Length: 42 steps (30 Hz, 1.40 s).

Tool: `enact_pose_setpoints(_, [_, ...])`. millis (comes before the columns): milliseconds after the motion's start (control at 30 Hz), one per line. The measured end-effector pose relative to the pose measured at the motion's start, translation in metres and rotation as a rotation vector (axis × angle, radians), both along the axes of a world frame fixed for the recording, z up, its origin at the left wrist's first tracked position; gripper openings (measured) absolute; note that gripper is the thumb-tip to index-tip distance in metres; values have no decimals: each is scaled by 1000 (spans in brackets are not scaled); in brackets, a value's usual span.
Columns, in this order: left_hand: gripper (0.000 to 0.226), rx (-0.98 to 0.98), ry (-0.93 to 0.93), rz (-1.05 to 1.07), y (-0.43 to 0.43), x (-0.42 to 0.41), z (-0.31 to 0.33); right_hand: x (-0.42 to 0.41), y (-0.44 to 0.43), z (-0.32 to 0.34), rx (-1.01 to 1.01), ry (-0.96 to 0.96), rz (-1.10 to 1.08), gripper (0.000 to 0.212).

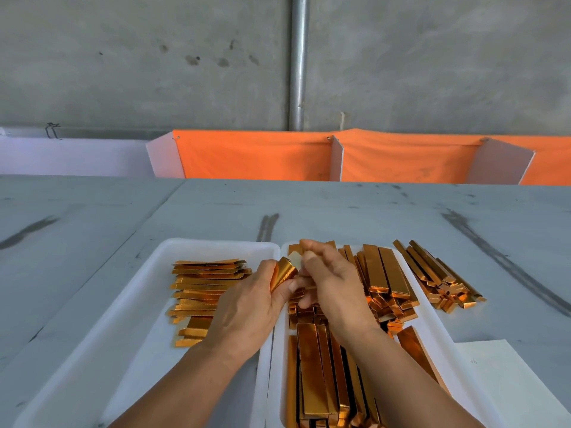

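The gold card blank (285, 271), curled with its white inside showing, is held above the seam where two white trays meet. The left hand (247, 307) has its fingers wrapped round the near part, and the right hand (332, 285) pinches the far edge. Flat blanks (204, 288) lie in the left tray (148, 273) and folded boxes (380, 273) in the right tray (432, 329). The desk (340, 208) lies bare beyond the far rims.

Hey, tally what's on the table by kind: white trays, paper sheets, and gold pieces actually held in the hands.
Trays: 2, the left tray and the right tray
Sheets: 1, the paper sheet
Held: 1, the gold piece, between left hand and right hand
Total: 4
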<state>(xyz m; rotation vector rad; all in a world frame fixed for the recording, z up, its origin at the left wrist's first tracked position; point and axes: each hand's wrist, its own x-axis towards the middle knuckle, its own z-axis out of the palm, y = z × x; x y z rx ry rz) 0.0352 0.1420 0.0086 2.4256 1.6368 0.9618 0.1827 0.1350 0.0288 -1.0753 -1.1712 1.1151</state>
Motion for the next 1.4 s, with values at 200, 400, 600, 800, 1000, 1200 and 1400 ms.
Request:
enact_pose_setpoints(200, [61, 29, 33, -52, -2, -1, 1, 6, 0, 3, -161, 133, 37, 21])
enact_pose_setpoints(400, [65, 17, 31, -66, -1, -2, 1, 6, 3, 1, -203, 189, 135, 25])
enact_pose_setpoints(600, [60, 25, 39, -63, 0, -2, -1, 6, 2, -2, -141, 114, 106, 19])
enact_pose_setpoints(800, [59, 39, 69, -62, 1, -2, -1, 5, 1, 0, -112, 88, 72, 13])
enact_pose_setpoints(1000, [54, 40, 59, -89, -1, -4, -1, 6, 0, 3, -100, 75, 47, 8])
enact_pose_setpoints(1200, [54, 17, 37, -119, -2, -4, 1, 7, 0, 4, -122, 95, 35, 9])
enact_pose_setpoints(1400, [54, -6, 23, -130, -3, -4, 2, 7, 2, 3, -120, 99, 37, 8])
